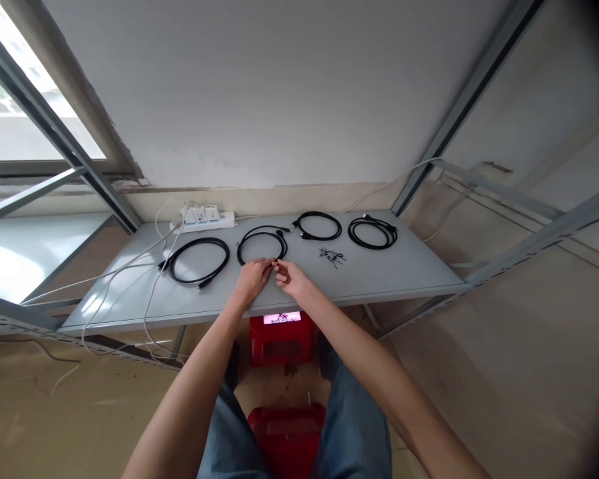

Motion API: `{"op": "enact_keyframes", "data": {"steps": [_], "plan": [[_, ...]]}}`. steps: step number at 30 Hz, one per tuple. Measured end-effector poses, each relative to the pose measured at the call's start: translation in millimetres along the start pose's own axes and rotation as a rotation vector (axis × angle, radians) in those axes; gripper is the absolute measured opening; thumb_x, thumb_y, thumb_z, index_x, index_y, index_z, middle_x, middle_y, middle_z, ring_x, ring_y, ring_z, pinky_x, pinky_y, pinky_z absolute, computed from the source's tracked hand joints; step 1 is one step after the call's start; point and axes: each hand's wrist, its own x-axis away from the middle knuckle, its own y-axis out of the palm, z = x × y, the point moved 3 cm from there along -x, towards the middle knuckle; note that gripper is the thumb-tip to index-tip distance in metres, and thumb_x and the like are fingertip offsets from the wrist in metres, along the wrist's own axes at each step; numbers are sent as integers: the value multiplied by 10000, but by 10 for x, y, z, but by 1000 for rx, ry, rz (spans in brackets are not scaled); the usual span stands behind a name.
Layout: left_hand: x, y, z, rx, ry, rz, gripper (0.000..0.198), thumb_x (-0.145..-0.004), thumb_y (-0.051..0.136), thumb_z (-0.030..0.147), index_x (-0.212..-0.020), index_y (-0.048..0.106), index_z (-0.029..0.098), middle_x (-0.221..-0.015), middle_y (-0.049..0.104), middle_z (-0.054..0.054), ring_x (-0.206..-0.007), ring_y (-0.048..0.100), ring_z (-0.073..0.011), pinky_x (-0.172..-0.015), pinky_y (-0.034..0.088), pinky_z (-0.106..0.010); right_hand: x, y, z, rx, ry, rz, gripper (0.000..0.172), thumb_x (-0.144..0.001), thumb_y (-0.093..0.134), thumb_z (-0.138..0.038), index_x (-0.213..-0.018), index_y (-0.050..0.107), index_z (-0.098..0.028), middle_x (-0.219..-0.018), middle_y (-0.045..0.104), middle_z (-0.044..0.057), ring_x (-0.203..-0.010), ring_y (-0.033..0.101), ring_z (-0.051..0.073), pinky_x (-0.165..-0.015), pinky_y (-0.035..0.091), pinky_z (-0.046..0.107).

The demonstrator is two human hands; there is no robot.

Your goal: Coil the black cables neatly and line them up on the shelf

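Observation:
Both of my hands meet at the lower edge of a coiled black cable [262,245] on a grey metal shelf [379,273]. My left hand [252,279] pinches the coil's near edge, and my right hand [292,278] pinches beside it, with the fingertips almost touching. The fingers hide the small stretch of cable between them. Other coiled black cables lie to the left [198,261], back [318,226] and back right [373,233]. A small tangle of thin black ties [332,257] sits right of my right hand.
A white power strip [203,218] stands at the shelf's back left, its white cords [130,266] trailing over the left side and down. Metal shelf uprights [466,106] rise at both sides. Red stools [281,339] stand below, one holding a lit phone [282,318].

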Motion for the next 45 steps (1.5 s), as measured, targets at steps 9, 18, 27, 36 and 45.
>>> {"op": "enact_keyframes", "data": {"steps": [9, 18, 27, 36, 45], "plan": [[3, 2, 5, -1, 16, 25, 390, -1095, 413, 326, -1356, 689, 239, -1110, 756, -96, -1035, 697, -229, -875, 476, -295, 35, -199, -96, 997, -610, 91, 392, -1085, 495, -293, -718, 595, -195, -703, 599, 19, -651, 539, 142, -620, 360, 252], [6, 1, 14, -32, -7, 12, 397, -1095, 406, 308, -1362, 689, 227, -1118, 758, -101, -1053, 697, -235, -907, 480, -305, 134, -244, -33, 1677, -993, 96, 334, -1139, 417, -338, -1033, 698, -193, -1043, 671, 75, -852, 630, 170, -720, 394, 278], [2, 4, 16, -51, 0, 18, 373, -1092, 408, 314, -1299, 712, 250, -1115, 755, -95, -1041, 696, -233, -904, 478, -306, 176, -221, -50, 1700, -1025, 150, 264, -1136, 417, -298, -1153, 661, -198, -1115, 653, 102, -960, 640, 207, -733, 425, 297], [-5, 6, 15, -41, 3, 11, 403, -1096, 404, 343, -1347, 702, 240, -1100, 757, -104, -1048, 701, -246, -910, 483, -317, 78, -247, -67, 1609, -1003, 102, 221, -1104, 429, -173, -1042, 641, -172, -1067, 690, 103, -1020, 617, 213, -828, 430, 296], [-6, 15, 1, -48, -5, -4, 400, -1084, 435, 315, -1389, 682, 237, -1148, 755, -107, -1088, 696, -244, -951, 484, -322, -51, -344, -92, 1395, -872, -53, 234, -1061, 517, -172, -911, 696, -195, -911, 703, 37, -883, 628, 176, -810, 420, 260]]}}
